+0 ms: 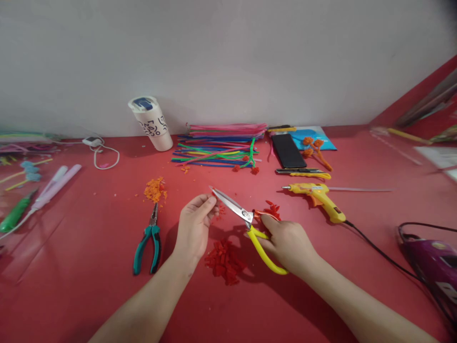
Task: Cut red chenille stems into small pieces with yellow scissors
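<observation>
My right hand [291,243] is closed round the handles of yellow-handled scissors [231,204], their blades pointing up and left. At the blade tips, my left hand [198,219] pinches a small red piece [214,193], mostly hidden by the fingers and blades. A pile of red fuzzy cut pieces [224,262] lies on the table just below the two hands. More red pieces [273,208] show behind my right hand. Left of my left hand rest teal-handled pliers [152,238], with a heap of orange bits [155,189] beyond their jaws.
Bundled coloured pipe cleaners [221,143] lie along the wall, beside a white tumbler [152,124]. To the right are a black phone [288,150], a utility knife [300,172] and a yellow glue gun [317,195] with its cord. A pink straightener [57,186] and green-handled tool [17,212] lie left.
</observation>
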Demonstrator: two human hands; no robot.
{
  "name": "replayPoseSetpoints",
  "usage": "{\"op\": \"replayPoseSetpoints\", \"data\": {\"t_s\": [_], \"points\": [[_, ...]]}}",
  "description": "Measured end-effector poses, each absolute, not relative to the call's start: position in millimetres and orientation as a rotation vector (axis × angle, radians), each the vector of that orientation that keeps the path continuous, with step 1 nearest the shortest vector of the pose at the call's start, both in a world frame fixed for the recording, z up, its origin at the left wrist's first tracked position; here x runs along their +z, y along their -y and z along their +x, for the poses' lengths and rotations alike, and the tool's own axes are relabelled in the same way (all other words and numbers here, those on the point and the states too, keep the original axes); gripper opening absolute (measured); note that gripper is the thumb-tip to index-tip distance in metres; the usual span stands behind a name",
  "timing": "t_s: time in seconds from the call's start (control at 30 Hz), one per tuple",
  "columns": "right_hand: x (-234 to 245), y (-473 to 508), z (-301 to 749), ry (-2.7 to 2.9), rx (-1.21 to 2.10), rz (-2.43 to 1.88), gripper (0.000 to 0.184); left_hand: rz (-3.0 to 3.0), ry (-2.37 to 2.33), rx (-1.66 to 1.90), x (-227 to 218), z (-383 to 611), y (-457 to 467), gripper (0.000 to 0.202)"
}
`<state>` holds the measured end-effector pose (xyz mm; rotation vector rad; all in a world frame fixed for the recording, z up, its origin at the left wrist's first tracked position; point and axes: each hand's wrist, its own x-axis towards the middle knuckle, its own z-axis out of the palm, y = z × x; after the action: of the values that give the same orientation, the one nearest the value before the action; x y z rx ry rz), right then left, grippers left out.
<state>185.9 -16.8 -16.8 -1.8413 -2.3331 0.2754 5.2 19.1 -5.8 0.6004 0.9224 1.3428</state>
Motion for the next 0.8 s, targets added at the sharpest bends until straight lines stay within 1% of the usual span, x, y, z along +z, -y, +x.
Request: {"op": "replayPoseSetpoints", "data": {"t_s": [0.1,0.2,0.33,0.4,0.53,0.63,0.8], "points": [[-12,16,183,2.054,0.687,-1.722,0.029,0.611,-0.884,1.160,-4,8,-15,0.005],[-4,17,179,1.723,1.063,-1.572,0.024,0.623,-0.802,0.914,-4,12,-10,0.006],[-1,20,174,1.313,1.409,-1.467,0.029,0.665,-0.746,0.708,-5,16,-3,0.009],[-2,21,172,1.220,1.480,-1.415,0.029,0.700,-0.755,0.649,-5,17,-1,0.010],[-1,20,172,1.212,1.551,-1.407,0.021,0.770,-0.829,0.591,-7,21,1,0.013],[1,20,172,1.262,1.527,-1.436,0.017,0.946,-0.951,0.671,-9,23,2,0.013],[3,20,171,1.387,1.409,-1.477,0.020,1.371,-1.055,0.805,-10,25,4,0.006]]}}
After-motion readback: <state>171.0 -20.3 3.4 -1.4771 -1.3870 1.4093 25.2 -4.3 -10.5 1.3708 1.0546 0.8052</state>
